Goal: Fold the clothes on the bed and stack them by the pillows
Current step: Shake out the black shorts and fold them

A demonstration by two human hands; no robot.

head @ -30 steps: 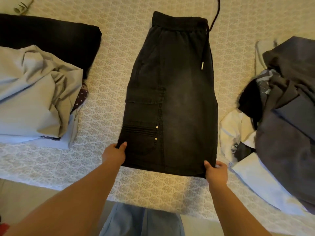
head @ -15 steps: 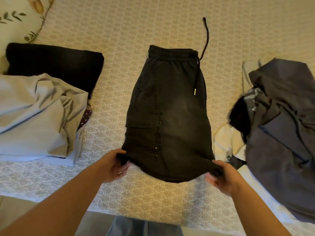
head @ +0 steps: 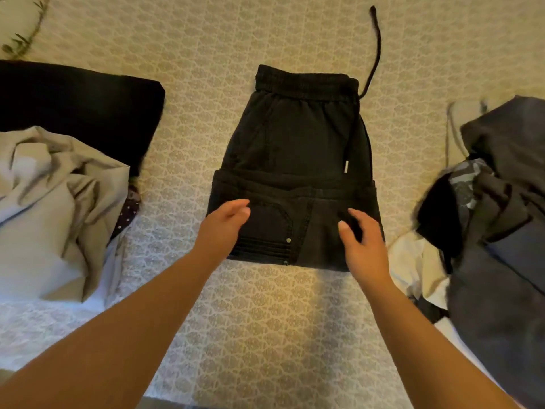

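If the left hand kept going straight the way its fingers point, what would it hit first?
Probably the folded-up hem of the black shorts. The left hand points up and slightly right across that flap, already over it. How high it hovers above the cloth is unclear.

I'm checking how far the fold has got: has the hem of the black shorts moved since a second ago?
Yes. The hem has been folded away from the bed edge toward the waistband.

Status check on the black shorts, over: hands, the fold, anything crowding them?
Left hand and right hand open over the folded hem. Black shorts folded up once, drawstring trailing out. Clothes pile close on the right, not touching.
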